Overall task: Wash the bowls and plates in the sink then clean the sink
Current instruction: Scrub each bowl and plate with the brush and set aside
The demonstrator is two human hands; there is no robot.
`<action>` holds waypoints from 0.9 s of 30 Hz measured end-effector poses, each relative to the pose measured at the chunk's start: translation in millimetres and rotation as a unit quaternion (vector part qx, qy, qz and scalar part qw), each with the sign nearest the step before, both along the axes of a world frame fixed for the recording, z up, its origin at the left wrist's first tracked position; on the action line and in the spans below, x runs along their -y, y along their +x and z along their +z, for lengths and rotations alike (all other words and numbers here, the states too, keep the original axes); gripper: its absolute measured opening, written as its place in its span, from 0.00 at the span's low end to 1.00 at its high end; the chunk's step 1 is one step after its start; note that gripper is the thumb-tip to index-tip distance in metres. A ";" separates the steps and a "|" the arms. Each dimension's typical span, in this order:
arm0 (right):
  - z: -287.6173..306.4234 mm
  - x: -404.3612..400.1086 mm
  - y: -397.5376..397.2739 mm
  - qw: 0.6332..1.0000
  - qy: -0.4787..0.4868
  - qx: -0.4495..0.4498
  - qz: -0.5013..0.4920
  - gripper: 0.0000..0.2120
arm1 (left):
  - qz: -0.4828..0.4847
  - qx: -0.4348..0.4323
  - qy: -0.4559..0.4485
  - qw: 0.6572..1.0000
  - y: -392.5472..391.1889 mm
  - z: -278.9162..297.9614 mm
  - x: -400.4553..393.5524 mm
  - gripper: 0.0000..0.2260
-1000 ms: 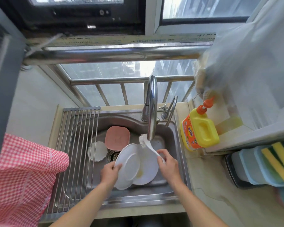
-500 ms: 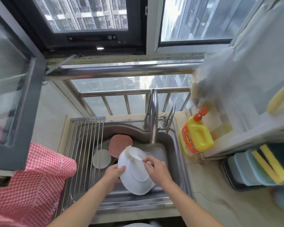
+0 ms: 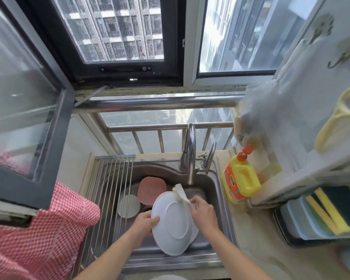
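My left hand [image 3: 144, 221] grips the left rim of a white plate [image 3: 171, 225], held tilted with its underside up over the steel sink [image 3: 216, 190]. My right hand [image 3: 203, 215] is closed on the handle of a white dish brush [image 3: 180, 194], whose bristles rest against the plate's upper rim. A second white plate [image 3: 195, 232] shows just behind the held one. A pink square dish [image 3: 151, 189] and a small white dish [image 3: 129, 206] lie in the basin near the drain.
A chrome faucet [image 3: 190, 154] arches over the basin. A roll-up steel rack [image 3: 107, 188] covers the sink's left part. A yellow detergent bottle [image 3: 240, 180] stands on the right counter, sponges [image 3: 329, 211] beyond it. A red checked cloth [image 3: 34, 235] hangs at left.
The plate has been turned over, so its underside now faces up. The brush has moved from the plate's middle up to its top rim. The camera has tilted upward.
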State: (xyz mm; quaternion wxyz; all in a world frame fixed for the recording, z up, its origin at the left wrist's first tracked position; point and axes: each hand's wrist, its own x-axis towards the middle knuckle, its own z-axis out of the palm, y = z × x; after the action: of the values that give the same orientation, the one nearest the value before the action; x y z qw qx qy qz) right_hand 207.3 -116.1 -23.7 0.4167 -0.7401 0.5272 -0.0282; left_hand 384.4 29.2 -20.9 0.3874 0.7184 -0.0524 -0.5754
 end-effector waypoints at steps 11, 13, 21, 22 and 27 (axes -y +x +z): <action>7.8 4.2 -7.5 0.998 0.030 0.050 0.033 0.04 | 0.045 -0.024 -0.045 0.998 -5.6 10.4 4.3 0.18; 14.0 -0.5 -8.0 0.992 0.047 0.086 0.084 0.05 | 0.046 -0.022 -0.049 0.998 -5.9 12.1 3.9 0.17; 18.5 -0.9 -6.8 0.994 0.013 0.080 0.068 0.04 | 0.005 0.001 -0.051 0.999 1.7 12.5 0.5 0.17; 22.9 -3.6 -6.1 0.990 0.026 0.103 0.093 0.04 | 0.003 0.009 -0.052 0.999 3.8 12.2 0.1 0.17; 19.3 0.5 -5.4 0.998 -0.004 0.062 0.021 0.04 | -0.006 0.012 -0.054 0.998 12.4 12.5 -2.4 0.18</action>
State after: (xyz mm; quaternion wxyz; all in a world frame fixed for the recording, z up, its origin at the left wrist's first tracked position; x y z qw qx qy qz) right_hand 201.9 -116.6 -4.4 0.4460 -0.7493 0.4849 -0.0670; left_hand 396.9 31.6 -8.4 0.4214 0.7027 -0.0925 -0.5657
